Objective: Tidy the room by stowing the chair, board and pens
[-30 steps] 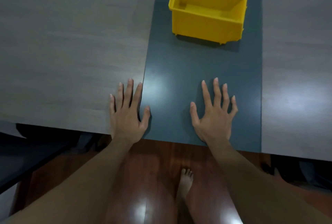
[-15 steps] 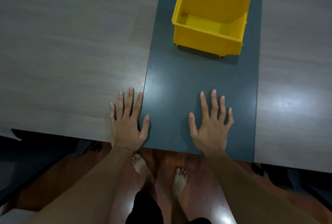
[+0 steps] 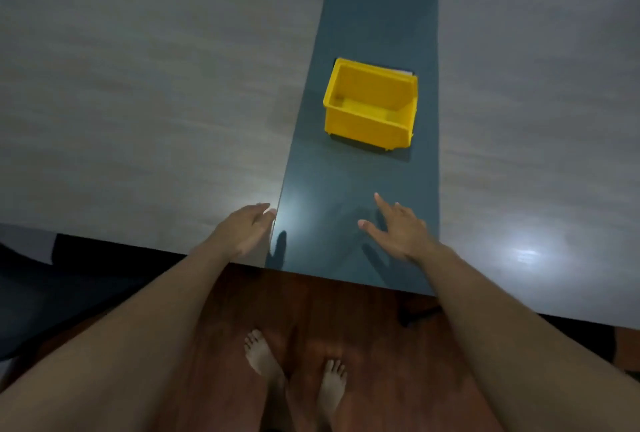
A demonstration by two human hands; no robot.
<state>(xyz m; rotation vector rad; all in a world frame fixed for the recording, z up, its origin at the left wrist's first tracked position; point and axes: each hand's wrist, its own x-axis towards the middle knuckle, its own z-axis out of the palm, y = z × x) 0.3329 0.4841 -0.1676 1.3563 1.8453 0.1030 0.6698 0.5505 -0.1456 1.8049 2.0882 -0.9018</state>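
A yellow plastic bin (image 3: 370, 104) stands empty on the dark grey centre strip (image 3: 346, 189) of the table. My left hand (image 3: 244, 229) hovers just above the table's near edge, at the seam between the wood-grain top and the strip, fingers loosely extended and holding nothing. My right hand (image 3: 398, 227) is raised over the strip's near end, fingers spread, also empty. No chair, board or pens are clearly in view.
The wood-grain table top (image 3: 138, 102) spreads left and right of the strip. A dark shape (image 3: 52, 293) sits under the table at the left. My bare feet (image 3: 294, 372) stand on the reddish wooden floor below the table edge.
Both hands have lifted off the table, where they lay flat. The view has pulled back, so the yellow bin appears farther away.
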